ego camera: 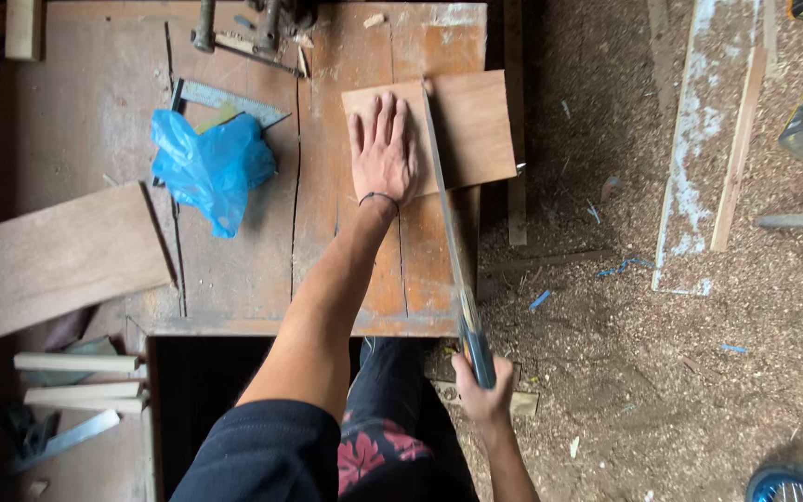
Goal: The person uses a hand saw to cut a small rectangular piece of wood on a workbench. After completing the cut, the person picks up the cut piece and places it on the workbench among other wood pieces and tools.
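Observation:
My left hand lies flat, fingers spread, on a thin brown plywood panel at the right edge of a worn wooden workbench. My right hand grips the dark handle of a hand saw. The saw's long blade runs up from the handle, across the bench edge and into the panel just right of my left hand. A black band circles my left wrist.
A crumpled blue plastic bag and a metal try square lie on the bench's middle. Another plywood piece rests at the left. Wood offcuts sit lower left. Sawdust covers the ground, with a whitish plank at right.

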